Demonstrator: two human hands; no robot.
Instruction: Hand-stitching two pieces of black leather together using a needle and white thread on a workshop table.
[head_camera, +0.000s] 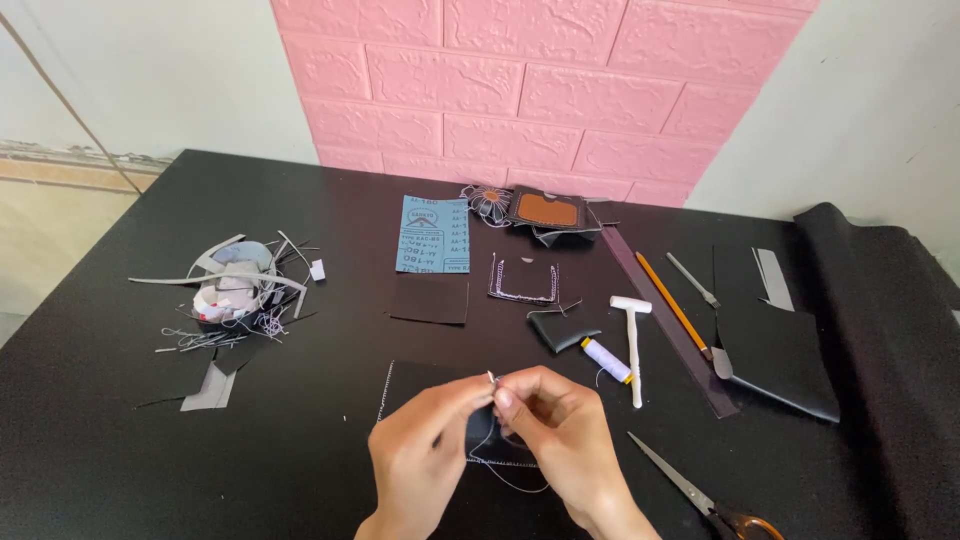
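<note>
Both my hands meet low in the middle of the view, over a black leather piece (420, 385) with a line of white stitches along its edge. My left hand (418, 455) pinches a thin needle (491, 377) at its fingertips. My right hand (560, 430) pinches the same spot from the right, fingers closed on the thread and on the edge of the leather. A loop of white thread (515, 478) hangs below the hands. A small spool of pale thread (606, 359) lies just to the right.
On the black table (120, 440) lie a white mallet (633, 345), scissors (700, 498), a pencil (672, 303), a dark ruler (672, 320), blue sandpaper (433, 234), stitched black pieces (523, 280), a pile of scraps (235, 290) and black sheets (775, 345).
</note>
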